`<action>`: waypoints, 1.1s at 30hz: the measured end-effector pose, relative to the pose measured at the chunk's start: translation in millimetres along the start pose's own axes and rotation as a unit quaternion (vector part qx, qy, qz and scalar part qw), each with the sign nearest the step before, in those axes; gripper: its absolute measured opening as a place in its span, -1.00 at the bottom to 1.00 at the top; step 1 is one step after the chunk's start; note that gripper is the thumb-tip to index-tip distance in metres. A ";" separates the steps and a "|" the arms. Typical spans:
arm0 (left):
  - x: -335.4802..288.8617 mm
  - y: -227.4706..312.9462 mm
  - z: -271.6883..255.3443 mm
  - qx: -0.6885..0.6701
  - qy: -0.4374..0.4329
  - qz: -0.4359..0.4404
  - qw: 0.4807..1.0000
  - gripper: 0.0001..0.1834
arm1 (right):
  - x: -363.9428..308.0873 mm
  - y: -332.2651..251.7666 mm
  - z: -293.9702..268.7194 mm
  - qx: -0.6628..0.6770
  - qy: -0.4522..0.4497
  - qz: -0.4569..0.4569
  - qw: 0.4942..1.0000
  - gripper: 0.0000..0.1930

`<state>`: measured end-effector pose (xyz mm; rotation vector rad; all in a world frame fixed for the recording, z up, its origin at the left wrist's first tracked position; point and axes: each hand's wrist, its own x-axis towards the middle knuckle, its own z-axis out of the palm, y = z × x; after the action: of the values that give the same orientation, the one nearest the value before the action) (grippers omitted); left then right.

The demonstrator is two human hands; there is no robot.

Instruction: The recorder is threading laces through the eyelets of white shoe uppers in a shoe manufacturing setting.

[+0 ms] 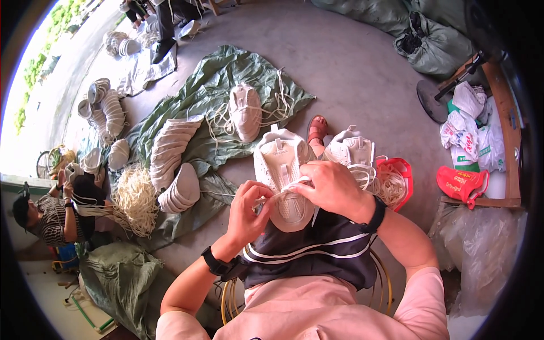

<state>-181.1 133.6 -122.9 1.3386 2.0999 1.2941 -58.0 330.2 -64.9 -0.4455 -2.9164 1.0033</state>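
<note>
Left hand point(247, 211) and right hand point(335, 187) — both pinching white lace point(287, 187) across the pale shoe point(279, 161), which lies over the lap point(306, 262); another shoe point(350, 150) lies just beside it — rightward.

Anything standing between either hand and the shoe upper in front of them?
Nothing visible. The left hand and right hand are both at the pale shoe upper, with a white lace at their fingertips. A second upper sits just beyond the right hand, to the side rather than in between.
</note>
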 end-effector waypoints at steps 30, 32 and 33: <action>3.9 -26.8 -18.5 -0.402 -0.119 -0.192 0.887 -0.82 | 1.2 41.9 -61.1 0.320 0.102 0.114 0.935 -0.67; 4.7 -26.7 -19.7 -0.421 -0.136 -0.188 0.877 -0.85 | -4.2 40.0 -72.1 0.393 0.081 0.149 0.904 -0.69; 4.3 -29.3 -18.9 -0.421 -0.136 -0.188 0.877 -0.85 | -5.9 40.2 -70.8 0.402 0.085 0.160 0.898 -0.70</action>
<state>-211.8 123.3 -136.4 0.6328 1.2438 1.4662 -33.7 401.2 -32.7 -0.8889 -2.0332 1.9392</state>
